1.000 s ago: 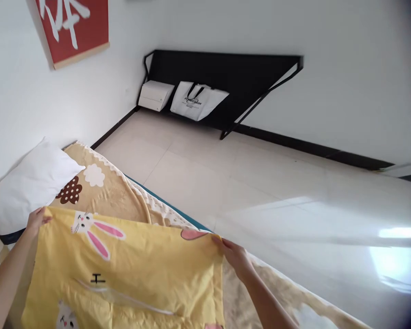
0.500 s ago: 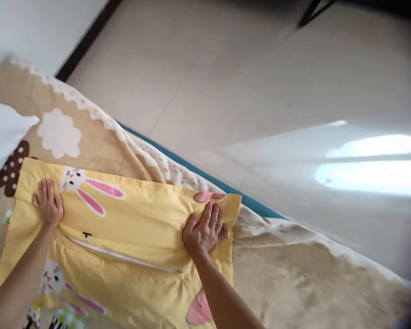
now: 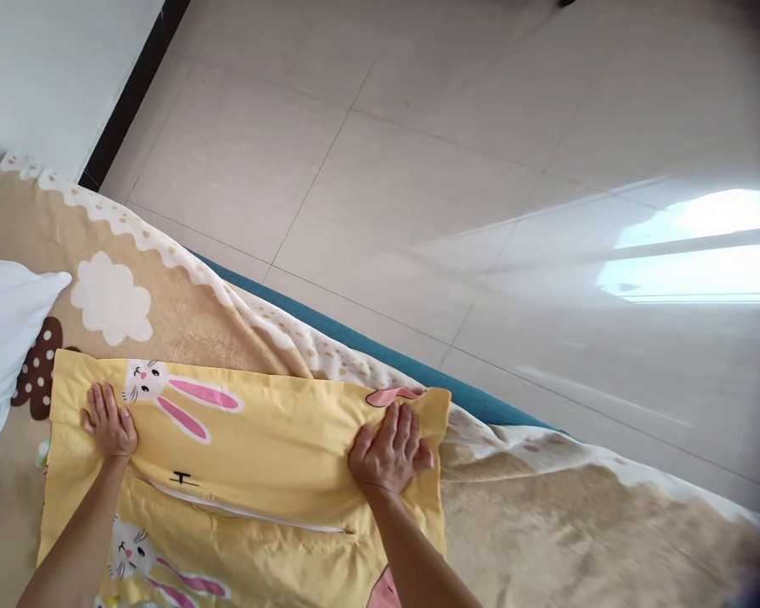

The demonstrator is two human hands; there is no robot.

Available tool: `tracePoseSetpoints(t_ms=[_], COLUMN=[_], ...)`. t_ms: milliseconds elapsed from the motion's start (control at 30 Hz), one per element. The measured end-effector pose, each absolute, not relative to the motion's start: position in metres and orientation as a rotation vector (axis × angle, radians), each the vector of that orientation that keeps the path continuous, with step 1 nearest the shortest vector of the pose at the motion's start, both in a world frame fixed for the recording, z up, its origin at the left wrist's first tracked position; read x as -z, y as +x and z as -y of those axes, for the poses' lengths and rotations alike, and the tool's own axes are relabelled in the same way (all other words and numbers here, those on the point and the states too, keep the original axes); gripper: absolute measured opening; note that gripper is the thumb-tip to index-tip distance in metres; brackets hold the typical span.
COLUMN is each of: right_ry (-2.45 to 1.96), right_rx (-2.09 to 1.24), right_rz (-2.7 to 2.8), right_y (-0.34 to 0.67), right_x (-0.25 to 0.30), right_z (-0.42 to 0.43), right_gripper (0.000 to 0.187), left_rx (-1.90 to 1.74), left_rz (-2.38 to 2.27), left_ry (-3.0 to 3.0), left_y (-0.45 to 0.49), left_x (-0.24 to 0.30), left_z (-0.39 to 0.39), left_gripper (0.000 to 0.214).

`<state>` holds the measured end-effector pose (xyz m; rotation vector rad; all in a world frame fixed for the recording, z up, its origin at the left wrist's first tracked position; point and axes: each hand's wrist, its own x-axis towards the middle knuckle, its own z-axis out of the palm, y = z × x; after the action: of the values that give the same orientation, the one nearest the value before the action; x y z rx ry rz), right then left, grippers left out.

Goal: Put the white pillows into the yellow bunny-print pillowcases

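Note:
A yellow pillowcase (image 3: 259, 439) printed with pink-eared rabbits lies flat on the bed, its white zipper line running across the middle. My left hand (image 3: 109, 422) rests palm down on its upper left part, fingers stretched out. My right hand (image 3: 389, 447) presses flat on its upper right corner, fingers spread. Neither hand grips the cloth.
Under the pillowcase lies a tan blanket (image 3: 576, 532) with white clouds and a scalloped white border. A white pillow (image 3: 3, 329) sits at the left edge. The bed's teal edge (image 3: 329, 333) runs diagonally; beyond it is shiny beige tiled floor (image 3: 456, 186) and a white wall with black skirting.
A second ago both hands held the pillowcase's top corners up; they have laid it down and now press it flat. The camera has tilted down, losing the black frame and bags.

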<state>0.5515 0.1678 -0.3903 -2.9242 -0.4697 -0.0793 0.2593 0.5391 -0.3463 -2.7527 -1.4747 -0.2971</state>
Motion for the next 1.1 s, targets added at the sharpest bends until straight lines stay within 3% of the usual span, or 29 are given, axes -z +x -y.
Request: tracePoseSetpoints(t_ms=[1100], right_ry=[-2.949], right_rx=[0.244], right_rz=[0.569], right_y=[0.5527], right_x=[0.3967], right_z=[-0.1644], right_gripper=[0.062], left_rx=[0.26], left_rz=[1.484], left_ry=[-2.756], left_y=[0.2608], left_x=[0.3464], left_z=[-0.5395], left_gripper=[0.064])
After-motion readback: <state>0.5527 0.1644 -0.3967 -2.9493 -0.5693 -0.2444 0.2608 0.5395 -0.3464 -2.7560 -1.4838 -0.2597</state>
